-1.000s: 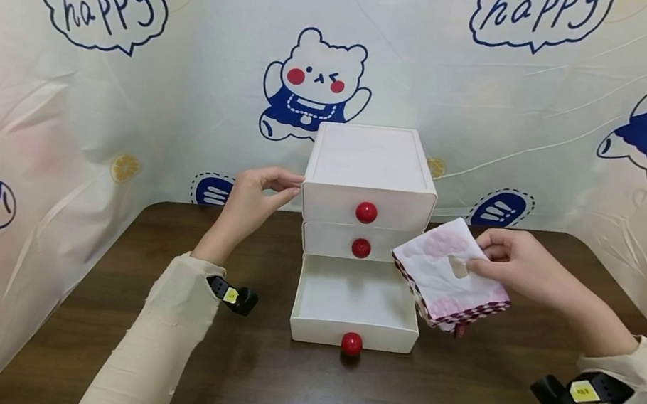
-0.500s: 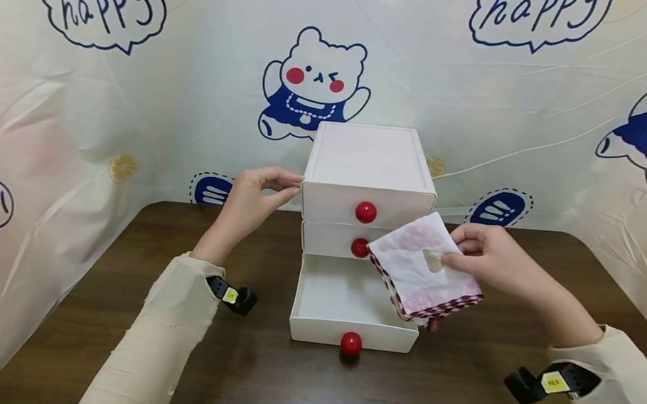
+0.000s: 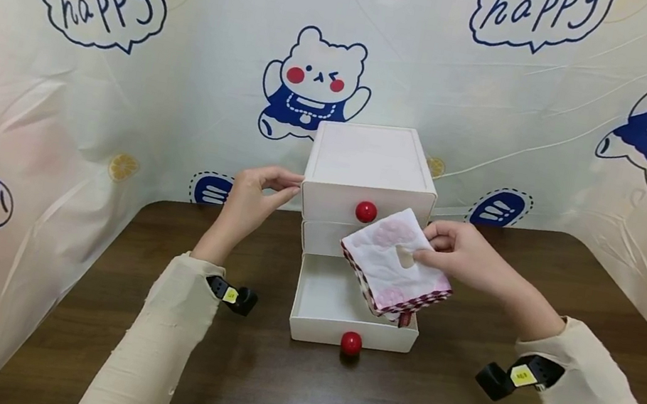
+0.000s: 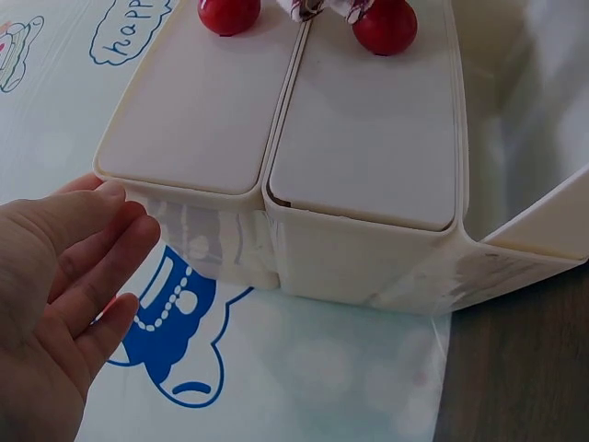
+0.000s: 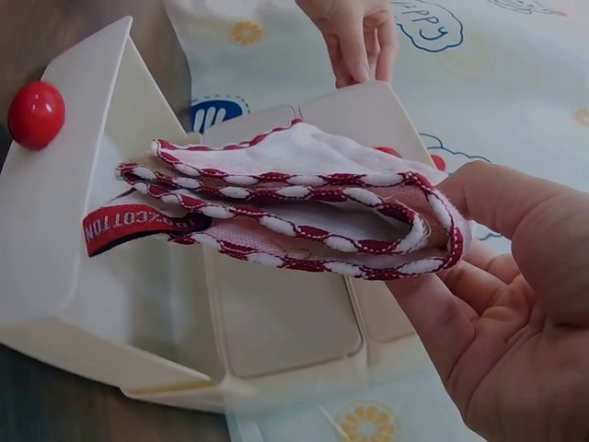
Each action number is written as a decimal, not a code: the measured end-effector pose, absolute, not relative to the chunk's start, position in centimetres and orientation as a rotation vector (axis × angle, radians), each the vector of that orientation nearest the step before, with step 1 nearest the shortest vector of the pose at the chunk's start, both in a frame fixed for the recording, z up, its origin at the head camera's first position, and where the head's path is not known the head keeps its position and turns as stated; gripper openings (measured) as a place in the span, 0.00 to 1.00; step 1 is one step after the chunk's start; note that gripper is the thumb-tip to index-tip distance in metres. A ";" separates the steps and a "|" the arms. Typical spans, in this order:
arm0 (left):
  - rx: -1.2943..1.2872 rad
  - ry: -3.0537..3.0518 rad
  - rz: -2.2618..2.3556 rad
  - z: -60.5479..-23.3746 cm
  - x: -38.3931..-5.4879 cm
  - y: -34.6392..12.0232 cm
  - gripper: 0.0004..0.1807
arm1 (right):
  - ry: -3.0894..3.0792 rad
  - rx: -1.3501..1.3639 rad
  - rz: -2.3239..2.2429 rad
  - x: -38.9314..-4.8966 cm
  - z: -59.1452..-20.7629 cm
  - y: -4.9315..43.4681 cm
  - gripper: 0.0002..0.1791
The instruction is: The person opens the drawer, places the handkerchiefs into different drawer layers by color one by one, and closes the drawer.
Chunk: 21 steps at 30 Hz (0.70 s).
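A white chest of three drawers (image 3: 370, 156) with red knobs stands at the back of the table. Its bottom drawer (image 3: 324, 289) is pulled out, and the inside that shows is bare. My right hand (image 3: 463, 255) pinches a folded handkerchief (image 3: 393, 265) between thumb and fingers, over that drawer and in front of the middle one, whose knob it hides. In the right wrist view the handkerchief (image 5: 294, 207) shows stacked layers, a red-and-white stitched edge and a red label. With fingers fairly straight, my left hand (image 4: 64, 276) touches the chest's upper left front corner.
The brown table (image 3: 264, 394) reaches out in front and to both sides. A pale printed sheet (image 3: 207, 88) with bears and "happy" bubbles hangs behind and at the sides, close behind the chest. A black wrist camera sits on each sleeve.
My right hand has carried the handkerchief left, from the chest's right side to over the open bottom drawer. My left hand stays at the corner, and the drawers have not moved.
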<state>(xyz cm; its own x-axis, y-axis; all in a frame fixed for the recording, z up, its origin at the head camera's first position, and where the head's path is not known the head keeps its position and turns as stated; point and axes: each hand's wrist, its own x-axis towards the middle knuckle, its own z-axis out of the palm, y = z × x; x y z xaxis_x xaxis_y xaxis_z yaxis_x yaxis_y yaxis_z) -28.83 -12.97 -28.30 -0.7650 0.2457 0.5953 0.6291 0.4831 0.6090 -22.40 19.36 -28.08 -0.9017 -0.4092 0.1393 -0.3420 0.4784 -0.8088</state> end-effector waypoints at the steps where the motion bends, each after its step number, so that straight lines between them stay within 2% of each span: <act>1: -0.725 -2.303 -1.204 -28.3 -28.8 -13.0 0.10 | 2.630 -0.669 -1.426 -22.4 -28.1 19.1 0.10; 21: -0.730 -2.293 -1.221 -28.3 -28.8 -13.0 0.10 | 2.491 -0.616 -1.600 -23.6 -29.5 14.9 0.11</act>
<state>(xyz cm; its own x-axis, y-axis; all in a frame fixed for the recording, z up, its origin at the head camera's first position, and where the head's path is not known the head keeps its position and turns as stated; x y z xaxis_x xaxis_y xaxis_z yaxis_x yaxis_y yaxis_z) -28.77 -13.04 -28.29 -0.7638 0.2436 0.5977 0.6319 0.4710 0.6155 -23.62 14.86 -29.53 -0.9105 -0.3964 0.1178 -0.2721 0.3596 -0.8925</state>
